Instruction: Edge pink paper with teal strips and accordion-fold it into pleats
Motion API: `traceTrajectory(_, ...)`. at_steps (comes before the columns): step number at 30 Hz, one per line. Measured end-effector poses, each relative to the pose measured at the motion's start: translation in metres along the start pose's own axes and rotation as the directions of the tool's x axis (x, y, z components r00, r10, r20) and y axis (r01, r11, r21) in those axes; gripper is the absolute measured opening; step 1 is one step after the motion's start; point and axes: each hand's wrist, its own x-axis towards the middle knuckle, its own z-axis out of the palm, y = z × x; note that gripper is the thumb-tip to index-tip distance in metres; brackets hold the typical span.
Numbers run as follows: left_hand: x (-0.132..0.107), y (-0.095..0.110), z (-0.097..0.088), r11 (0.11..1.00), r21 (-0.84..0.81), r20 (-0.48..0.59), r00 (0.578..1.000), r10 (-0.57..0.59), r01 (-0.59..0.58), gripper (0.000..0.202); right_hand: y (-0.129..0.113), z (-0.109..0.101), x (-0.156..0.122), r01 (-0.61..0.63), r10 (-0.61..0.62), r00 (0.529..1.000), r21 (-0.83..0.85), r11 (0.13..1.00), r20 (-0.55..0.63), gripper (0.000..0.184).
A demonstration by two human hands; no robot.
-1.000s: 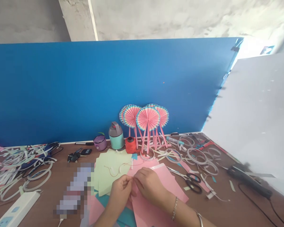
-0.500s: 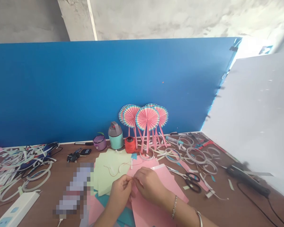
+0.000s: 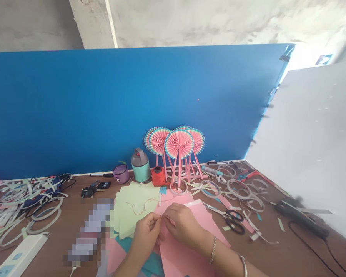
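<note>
Both hands are working close together, fingertips nearly meeting. The left hand (image 3: 147, 231) is closing thumb and forefinger into a tight pinch; the right hand (image 3: 180, 221) is curling over from the other side, its fingertips drawn together too. Whatever is sitting between them is too small to make out. Right under the hands the pink paper (image 3: 187, 257) is lying on the table, overlapping some teal sheets (image 3: 154, 263), and a thin thread (image 3: 139, 214) is curling across the pale green sheets (image 3: 129, 225) just beyond.

Now to the containers: the purple cup (image 3: 121, 175) is standing near the blue partition (image 3: 103, 107), a green leaf shape showing at its rim and its contents hard to read. Beside it a teal canister (image 3: 141, 172) is wearing its grey lid, so its inside is staying hidden.

Against the earlier frames, very little is changing: the hands are keeping the same pinch, the thread is lying as before, and the view is drifting only slightly.
</note>
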Motion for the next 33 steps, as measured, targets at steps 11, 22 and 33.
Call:
traceTrajectory(11,0.001,0.0,-0.001,0.999,0.02,-0.016,0.999,-0.031,0.031,0.028,0.002,-0.005,0.006,-0.176,0.188,0.977,0.116,0.977,-0.103,0.015)
traceTrajectory(22,0.015,0.001,-0.031,0.992,0.011,-0.194,0.974,-0.117,0.122,0.038,0.145,-0.127,-0.018,-0.292,0.892,0.201,0.844,0.45,-0.406,0.014)
traceTrajectory(33,0.021,-0.021,-0.03,0.979,0.173,-0.152,0.985,-0.08,0.106,0.04,0.158,-0.125,-0.027,-0.494,0.855,0.193,0.705,0.509,-0.482,0.025)
